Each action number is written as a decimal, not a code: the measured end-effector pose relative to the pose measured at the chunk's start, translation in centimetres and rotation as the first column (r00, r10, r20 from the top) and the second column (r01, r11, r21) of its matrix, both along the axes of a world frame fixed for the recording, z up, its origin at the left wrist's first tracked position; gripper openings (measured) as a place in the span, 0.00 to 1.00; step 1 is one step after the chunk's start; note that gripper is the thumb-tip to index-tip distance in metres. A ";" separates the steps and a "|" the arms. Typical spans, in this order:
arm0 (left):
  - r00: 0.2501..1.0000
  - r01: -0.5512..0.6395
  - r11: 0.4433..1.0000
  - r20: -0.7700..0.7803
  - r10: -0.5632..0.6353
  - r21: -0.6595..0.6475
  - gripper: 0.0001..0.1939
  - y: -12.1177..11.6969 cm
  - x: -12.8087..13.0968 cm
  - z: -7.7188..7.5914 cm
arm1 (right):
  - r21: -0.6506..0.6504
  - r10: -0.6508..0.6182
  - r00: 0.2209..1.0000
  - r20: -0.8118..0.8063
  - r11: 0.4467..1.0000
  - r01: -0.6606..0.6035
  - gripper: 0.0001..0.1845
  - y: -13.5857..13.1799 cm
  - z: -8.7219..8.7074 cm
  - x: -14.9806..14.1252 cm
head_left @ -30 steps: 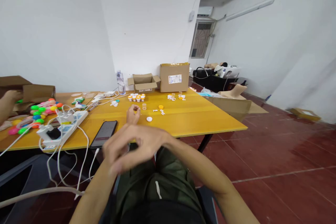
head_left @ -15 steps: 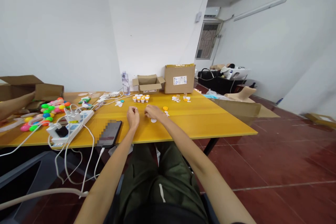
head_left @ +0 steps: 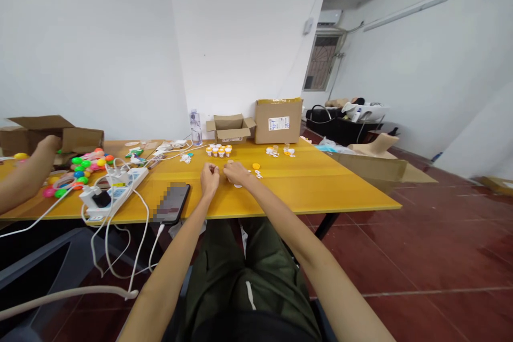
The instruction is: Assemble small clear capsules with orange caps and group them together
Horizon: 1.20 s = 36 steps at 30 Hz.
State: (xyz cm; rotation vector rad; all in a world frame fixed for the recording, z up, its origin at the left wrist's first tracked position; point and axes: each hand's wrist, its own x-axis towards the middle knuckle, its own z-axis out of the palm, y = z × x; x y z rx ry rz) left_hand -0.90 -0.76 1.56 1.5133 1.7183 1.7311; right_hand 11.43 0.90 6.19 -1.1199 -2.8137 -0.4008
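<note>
My left hand (head_left: 210,177) is above the yellow table (head_left: 304,187), its fingers curled together. Close on its right, my right hand (head_left: 236,172) has its fingers bent down in a pinch. Anything between the fingers of either hand is too small or hidden to make out. Under my right hand shows the edge of a white round piece (head_left: 238,186). Beside that hand lie an orange cap (head_left: 256,166) and small white pieces (head_left: 258,175). Behind my hands stands a cluster of small white tubs with orange lids (head_left: 218,151).
An open small carton (head_left: 231,132), a large taped carton (head_left: 278,124) and a water bottle (head_left: 195,128) line the back. Leftward are a phone (head_left: 173,204), a cabled power strip (head_left: 120,192) and colourful balls (head_left: 82,171). A co-worker's arm (head_left: 28,173) reaches toward an open box (head_left: 82,140).
The view has swung slightly left. My right hand covers more of the white round piece. The co-worker's arm has come further into view, its hand now showing at the open box.
</note>
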 end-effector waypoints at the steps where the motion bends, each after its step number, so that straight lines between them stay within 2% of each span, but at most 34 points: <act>1: 0.999 0.052 0.999 -0.015 -0.052 -0.012 0.03 0.0 0.1 0.1 | -0.017 -0.042 0.999 -0.008 0.999 0.042 0.14 0.0 0.1 0.6; 3: 0.980 0.187 0.982 -0.067 -0.189 -0.036 0.02 -0.2 0.5 0.1 | -0.061 -0.099 0.993 -0.058 0.994 0.095 0.15 0.0 0.2 2.2; 6: 0.900 0.380 0.920 -0.191 -0.392 -0.098 0.08 -0.5 0.9 0.1 | -0.152 -0.144 0.977 -0.157 0.981 0.120 0.15 0.0 0.2 5.0; 9: 0.803 0.450 0.872 -0.341 -0.490 -0.192 0.14 -0.8 1.1 0.0 | -0.226 -0.149 0.956 -0.254 0.970 0.091 0.14 -0.2 0.1 7.2; 13: 0.717 0.433 0.864 -0.482 -0.504 -0.259 0.12 -0.8 1.0 -0.2 | -0.273 -0.103 0.938 -0.332 0.962 0.009 0.12 -0.6 -0.3 7.9; 17: 0.684 0.436 0.860 -0.522 -0.509 -0.265 0.06 -0.7 1.0 -0.2 | -0.241 -0.044 0.941 -0.336 0.970 -0.041 0.12 -1.2 -0.6 7.3; 26: 0.697 0.428 0.866 -0.516 -0.499 -0.260 0.08 -0.9 1.2 0.0 | -0.157 0.031 0.983 -0.183 0.986 -0.061 0.14 -2.1 -0.3 6.9; 36: 0.713 0.424 0.871 -0.501 -0.491 -0.249 0.09 -0.8 1.2 -0.1 | -0.103 0.073 0.995 -0.067 0.992 -0.080 0.15 -2.2 -0.4 6.7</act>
